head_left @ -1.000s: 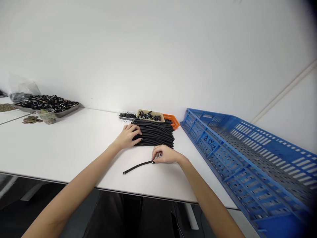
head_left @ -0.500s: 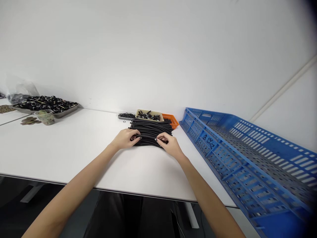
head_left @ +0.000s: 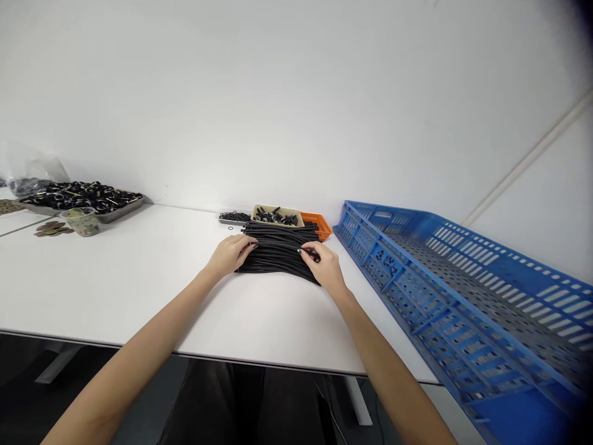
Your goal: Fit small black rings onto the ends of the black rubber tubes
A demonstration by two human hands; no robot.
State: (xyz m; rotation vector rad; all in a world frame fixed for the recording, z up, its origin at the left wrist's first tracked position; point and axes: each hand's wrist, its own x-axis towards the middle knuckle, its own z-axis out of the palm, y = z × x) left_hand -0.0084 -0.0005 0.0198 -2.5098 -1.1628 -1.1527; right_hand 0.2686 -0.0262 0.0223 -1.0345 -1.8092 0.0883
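A pile of slender black lengths is shown on a white counter, laid roughly side by side and seen between two bare hands. The left hand is placed at the pile's left part, its thumb and fingertips brought close together on the black lengths; the right hand is set against the right part, its fingers curled and the thumb drawn near them. Both hands are thus nearly closed — whether a single length is gripped in either cannot be told against the dark pile. Just behind the pile, a cream tray is filled with black and grey pieces; it is flanked on the left by a shallow grey tray of thin black pieces and on the right by an orange basket. A small black ring is found near the grey tray. The right side is occupied by a long blue crate, marked by hand on its near wall. Well apart at the left, a metal tray is heaped with dark parts, and a clear cup is stood near flat brownish pieces.
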